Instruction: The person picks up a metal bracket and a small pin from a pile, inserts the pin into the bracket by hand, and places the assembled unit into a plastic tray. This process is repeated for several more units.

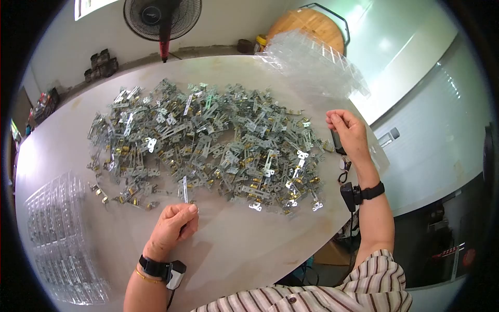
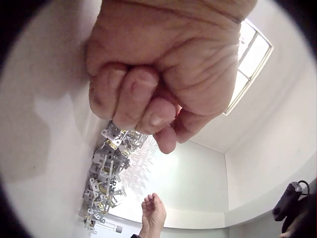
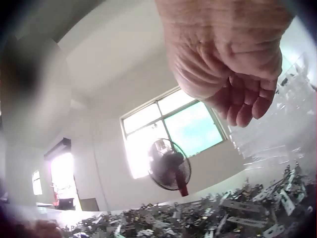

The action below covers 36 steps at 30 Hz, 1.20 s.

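A wide heap of small metal brackets [image 1: 208, 140], many with brass-coloured parts, lies on the pale table. My left hand [image 1: 174, 226] is at the heap's near edge, its fingers curled in. A narrow bright metal strip [image 1: 185, 190] lies right by its thumb. In the left wrist view the left hand [image 2: 158, 74] shows folded fingers and nothing visible in them. My right hand [image 1: 349, 132] is raised at the heap's right side, fingers loosely bent. The right wrist view shows the right hand [image 3: 233, 64] with bent fingers and no part in it.
Clear plastic trays [image 1: 65, 239] lie at the near left, and more clear plastic trays [image 1: 317, 62] are at the far right. A dark object [image 1: 338, 141] lies beneath the right hand. Behind the table stands a fan [image 1: 163, 18].
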### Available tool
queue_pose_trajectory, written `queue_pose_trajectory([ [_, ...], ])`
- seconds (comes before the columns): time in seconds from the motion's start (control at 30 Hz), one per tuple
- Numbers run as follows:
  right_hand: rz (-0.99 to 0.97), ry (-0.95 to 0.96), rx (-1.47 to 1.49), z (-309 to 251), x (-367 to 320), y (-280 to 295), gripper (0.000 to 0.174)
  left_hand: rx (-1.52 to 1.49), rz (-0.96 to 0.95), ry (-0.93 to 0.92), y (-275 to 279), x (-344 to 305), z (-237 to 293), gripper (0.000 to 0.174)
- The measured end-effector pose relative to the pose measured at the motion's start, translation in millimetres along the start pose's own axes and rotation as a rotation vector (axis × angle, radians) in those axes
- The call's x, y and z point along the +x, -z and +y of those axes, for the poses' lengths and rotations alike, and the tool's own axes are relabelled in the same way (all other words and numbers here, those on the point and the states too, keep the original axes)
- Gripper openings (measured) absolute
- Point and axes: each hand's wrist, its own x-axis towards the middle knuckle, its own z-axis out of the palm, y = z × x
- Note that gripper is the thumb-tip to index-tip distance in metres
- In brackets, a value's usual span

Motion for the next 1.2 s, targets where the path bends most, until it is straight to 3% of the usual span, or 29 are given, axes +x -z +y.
queue_pose_trajectory([
  [0.43, 0.002, -0.285, -0.136, 80, -10, 39, 0.024, 0.004, 0.032, 0.015, -3, 0, 0, 0.046],
  [1.03, -0.032, -0.336, -0.114, 93, -6, 26, 0.023, 0.025, 0.036, 0.022, -2, -1, 1, 0.048],
  [1.2, -0.05, -0.267, -0.157, 91, 5, 24, 0.024, 0.003, 0.035, 0.035, -1, 0, -3, 0.047],
])
